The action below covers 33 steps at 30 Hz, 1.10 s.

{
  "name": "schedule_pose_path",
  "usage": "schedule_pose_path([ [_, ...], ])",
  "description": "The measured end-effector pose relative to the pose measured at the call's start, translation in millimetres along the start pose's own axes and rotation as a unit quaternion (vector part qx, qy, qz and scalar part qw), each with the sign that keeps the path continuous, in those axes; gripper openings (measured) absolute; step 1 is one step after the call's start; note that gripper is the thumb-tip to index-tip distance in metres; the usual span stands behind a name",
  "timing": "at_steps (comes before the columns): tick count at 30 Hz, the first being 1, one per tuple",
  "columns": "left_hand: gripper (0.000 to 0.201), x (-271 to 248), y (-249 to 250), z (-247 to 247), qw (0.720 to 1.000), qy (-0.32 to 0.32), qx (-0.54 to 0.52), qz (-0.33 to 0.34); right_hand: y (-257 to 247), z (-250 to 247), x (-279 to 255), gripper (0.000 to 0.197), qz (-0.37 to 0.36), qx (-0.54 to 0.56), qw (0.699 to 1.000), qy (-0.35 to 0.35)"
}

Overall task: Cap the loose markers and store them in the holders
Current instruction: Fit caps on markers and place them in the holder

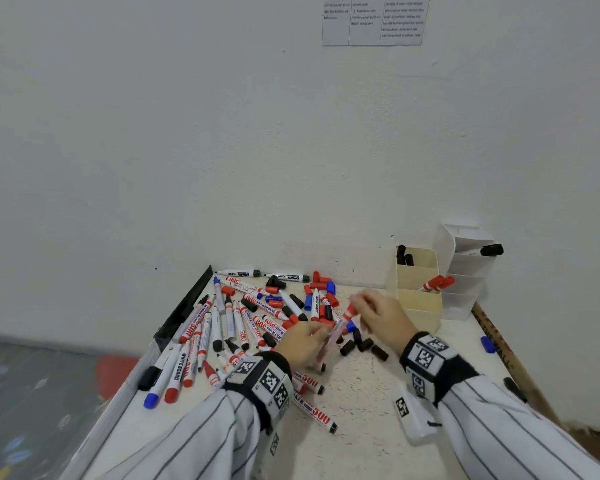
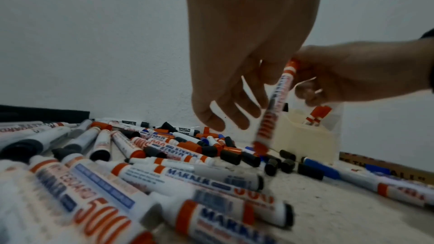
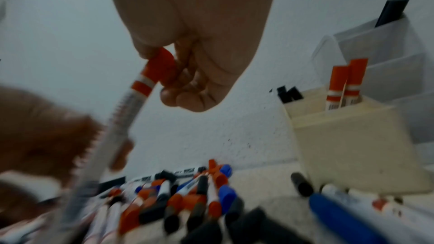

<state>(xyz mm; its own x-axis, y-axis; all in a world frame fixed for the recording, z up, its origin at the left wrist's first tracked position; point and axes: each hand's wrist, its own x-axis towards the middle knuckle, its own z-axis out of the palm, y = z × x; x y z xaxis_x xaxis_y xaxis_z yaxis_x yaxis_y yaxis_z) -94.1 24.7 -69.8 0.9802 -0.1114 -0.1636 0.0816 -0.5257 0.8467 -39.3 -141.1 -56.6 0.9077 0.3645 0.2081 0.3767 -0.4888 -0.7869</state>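
A capped red whiteboard marker [image 1: 340, 329] [image 2: 274, 103] [image 3: 131, 103] hangs tilted above the table. My right hand [image 1: 378, 317] [image 3: 195, 62] pinches its red cap end. My left hand [image 1: 303, 342] [image 2: 234, 62] is lower beside the barrel, fingers loosely spread and not curled round it. A cream holder [image 1: 416, 299] [image 3: 352, 146] at the back right contains two red markers [image 1: 437, 283] and black ones [image 1: 404, 254]. Behind it stands a white tiered holder [image 1: 465, 268] with one black-capped marker. Several loose markers [image 1: 243, 320] and caps lie to the left.
Black caps [image 1: 364, 344] lie under my hands. A blue cap [image 1: 488, 344] sits near a wooden stick [image 1: 499, 348] along the right table edge. The wall is close behind the holders. A black strip [image 1: 184, 306] runs along the left table edge.
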Motion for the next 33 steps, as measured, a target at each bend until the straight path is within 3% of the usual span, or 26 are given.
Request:
schedule_pose_path([
  [4, 0.034, 10, -25, -10, 0.988, 0.032, 0.132, -0.070, 8, -46, 18, 0.018, -0.001, -0.002, 0.991, 0.135],
  [7, 0.035, 13, -38, -10, 0.967, -0.005, 0.234, -0.100, 18, -79, 28, 0.023, -0.009, -0.035, 0.968, 0.247],
  [10, 0.037, 15, -41, -4, 0.946, -0.052, 0.304, -0.096, 34, -98, 34, 0.026, -0.006, -0.062, 0.954, 0.293],
  [17, 0.030, 19, -37, 10, 0.951, -0.056, 0.299, -0.052, 62, -105, 40, 0.026, 0.052, -0.158, 0.945, 0.281],
  [24, 0.025, 21, -41, 17, 0.949, -0.053, 0.309, -0.045, 69, -99, 40, 0.010, 0.027, -0.176, 0.947, 0.268],
  [29, 0.034, 24, -41, 22, 0.905, -0.073, 0.417, -0.050, 87, -93, 41, 0.015, 0.091, -0.291, 0.931, 0.203],
  [33, 0.032, 23, -39, 26, 0.902, -0.077, 0.422, -0.039, 91, -86, 41, 0.021, 0.124, -0.300, 0.927, 0.187],
])
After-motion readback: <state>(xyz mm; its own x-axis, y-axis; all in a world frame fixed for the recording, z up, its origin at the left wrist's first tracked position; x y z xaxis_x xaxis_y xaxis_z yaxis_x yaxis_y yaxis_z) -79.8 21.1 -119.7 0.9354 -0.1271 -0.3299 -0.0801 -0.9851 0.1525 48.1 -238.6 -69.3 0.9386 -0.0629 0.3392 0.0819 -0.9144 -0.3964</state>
